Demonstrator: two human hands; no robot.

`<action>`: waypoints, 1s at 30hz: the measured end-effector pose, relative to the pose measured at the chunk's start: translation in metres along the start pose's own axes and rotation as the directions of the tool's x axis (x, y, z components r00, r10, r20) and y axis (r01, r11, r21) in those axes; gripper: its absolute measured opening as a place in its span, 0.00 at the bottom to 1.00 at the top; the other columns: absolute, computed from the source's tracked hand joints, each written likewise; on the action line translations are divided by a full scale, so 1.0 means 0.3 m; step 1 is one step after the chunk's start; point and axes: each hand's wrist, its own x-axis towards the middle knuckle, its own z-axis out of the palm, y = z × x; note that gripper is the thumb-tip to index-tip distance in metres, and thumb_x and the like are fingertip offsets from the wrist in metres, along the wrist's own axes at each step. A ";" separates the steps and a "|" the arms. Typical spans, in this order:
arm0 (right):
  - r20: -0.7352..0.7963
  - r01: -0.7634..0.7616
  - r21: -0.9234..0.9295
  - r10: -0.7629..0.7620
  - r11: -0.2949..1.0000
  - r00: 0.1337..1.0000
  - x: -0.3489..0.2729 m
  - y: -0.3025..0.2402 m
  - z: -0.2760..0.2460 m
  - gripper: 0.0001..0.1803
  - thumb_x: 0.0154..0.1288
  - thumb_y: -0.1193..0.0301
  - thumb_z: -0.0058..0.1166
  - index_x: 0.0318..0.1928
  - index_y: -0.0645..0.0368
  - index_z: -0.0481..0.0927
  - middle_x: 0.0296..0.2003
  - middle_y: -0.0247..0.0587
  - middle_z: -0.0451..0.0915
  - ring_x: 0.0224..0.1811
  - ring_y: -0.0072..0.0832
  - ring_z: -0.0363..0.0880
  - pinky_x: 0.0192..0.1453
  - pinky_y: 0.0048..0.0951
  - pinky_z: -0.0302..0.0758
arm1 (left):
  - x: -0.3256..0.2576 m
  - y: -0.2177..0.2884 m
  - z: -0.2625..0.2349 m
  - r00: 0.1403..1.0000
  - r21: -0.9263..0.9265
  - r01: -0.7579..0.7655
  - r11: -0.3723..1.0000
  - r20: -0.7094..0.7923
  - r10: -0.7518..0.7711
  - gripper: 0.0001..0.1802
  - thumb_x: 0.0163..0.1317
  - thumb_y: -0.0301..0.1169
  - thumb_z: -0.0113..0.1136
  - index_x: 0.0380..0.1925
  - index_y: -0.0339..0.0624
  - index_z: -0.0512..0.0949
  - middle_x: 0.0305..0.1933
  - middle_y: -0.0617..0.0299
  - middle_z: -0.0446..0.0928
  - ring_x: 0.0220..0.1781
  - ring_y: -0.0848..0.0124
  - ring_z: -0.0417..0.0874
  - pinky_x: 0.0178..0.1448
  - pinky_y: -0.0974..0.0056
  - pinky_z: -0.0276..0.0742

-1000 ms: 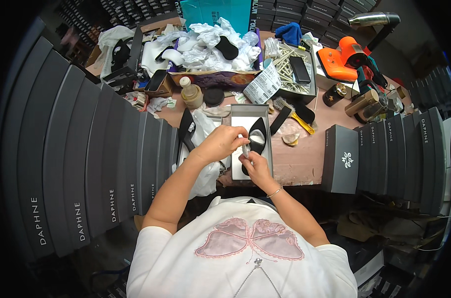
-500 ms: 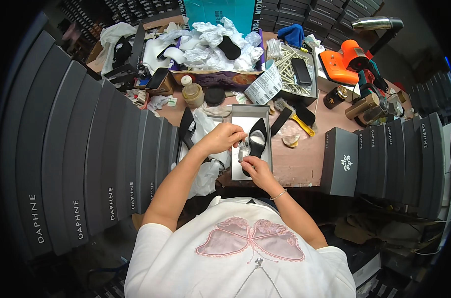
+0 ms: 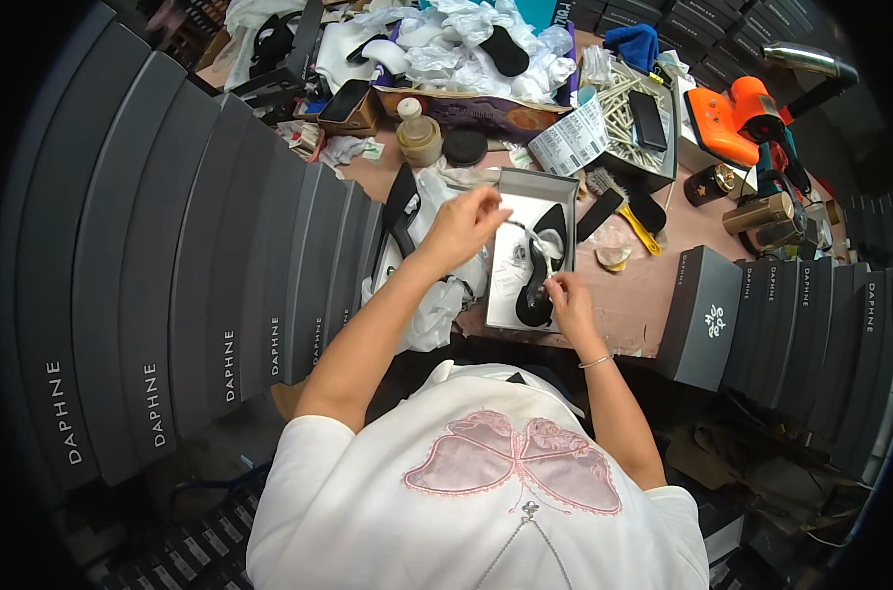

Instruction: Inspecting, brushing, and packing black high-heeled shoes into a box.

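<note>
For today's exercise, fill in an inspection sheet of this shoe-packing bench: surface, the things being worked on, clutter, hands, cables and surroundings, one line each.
Surface: brown worktable, crowded, bare only near its front right edge.
Job's things: black shoe lying in an open grey shoe box; a thin strap runs between the hands.
Clutter: crumpled white paper, small bottle, yellow-handled brush, orange power tool, label sheet.
Hands: left hand pinches the strap above the box; right hand pinches at the shoe; both grips closed.
Cables: nothing seen.
Surroundings: stacks of dark grey shoe boxes on both sides.
</note>
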 end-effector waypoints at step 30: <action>0.350 -0.051 0.272 -0.050 0.961 0.935 0.061 -0.311 0.295 0.19 0.57 0.67 0.62 0.46 0.65 0.79 0.26 0.50 0.83 0.28 0.33 0.83 0.35 0.30 0.77 | -0.508 -0.238 0.088 0.925 -0.295 0.350 0.889 -0.040 -0.378 0.14 0.68 0.32 0.54 0.47 0.34 0.77 0.44 0.62 0.79 0.44 0.76 0.77 0.49 0.71 0.71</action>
